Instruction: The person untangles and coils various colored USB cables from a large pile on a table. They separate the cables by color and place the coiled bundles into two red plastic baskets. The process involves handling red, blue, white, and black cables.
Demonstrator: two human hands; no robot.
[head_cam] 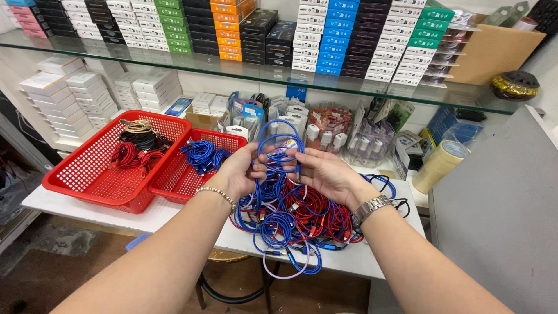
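At a white worktable (87,206) below a glass shelf (244,72) of stacked small boxes, you are holding a blue cable (280,145) up in a loop between both hands. Your left hand (238,172), a bead bracelet at its wrist, is pinching the left side of the loop, fingers curled around the cord. Your right hand (328,174), with a metal watch on its wrist, is gripping the right side of the same loop, thumb pressing the cord against the fingers. The loop is rising just above the fingertips, and its lower strands are trailing down into a tangled heap of blue and red cables (296,218) lying on the table directly beneath your hands. To your left, two red plastic baskets are sitting side by side: the nearer one (183,177) is holding coiled blue cables, the larger one (87,168) is holding red, black and tan coils. Behind the heap, clear packets of white chargers (325,131) are standing against the wall, and a roll of tape (439,163) is resting at the right
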